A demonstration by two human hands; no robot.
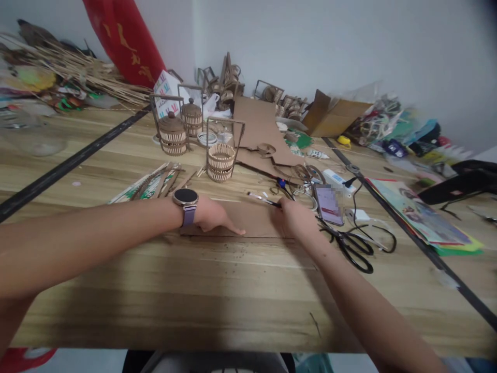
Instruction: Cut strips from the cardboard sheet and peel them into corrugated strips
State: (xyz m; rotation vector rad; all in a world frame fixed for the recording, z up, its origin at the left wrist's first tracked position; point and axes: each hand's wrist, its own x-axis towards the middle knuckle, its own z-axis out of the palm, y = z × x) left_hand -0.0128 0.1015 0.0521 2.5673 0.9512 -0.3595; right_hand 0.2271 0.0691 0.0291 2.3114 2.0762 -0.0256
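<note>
Directly under the left hand, brown cardboard piece, on wooden table

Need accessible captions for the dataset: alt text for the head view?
A person's left hand rests on a flat piece of brown cardboard on a wooden table, while the right hand holds a slim tool. Slatted baskets with tall handles stand beyond; black-handled scissors and a phone lie to the right.

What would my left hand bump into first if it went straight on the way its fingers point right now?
Going along the cardboard, your left hand would probably meet your right wrist first, though how high that wrist sits is hard to judge.
</note>
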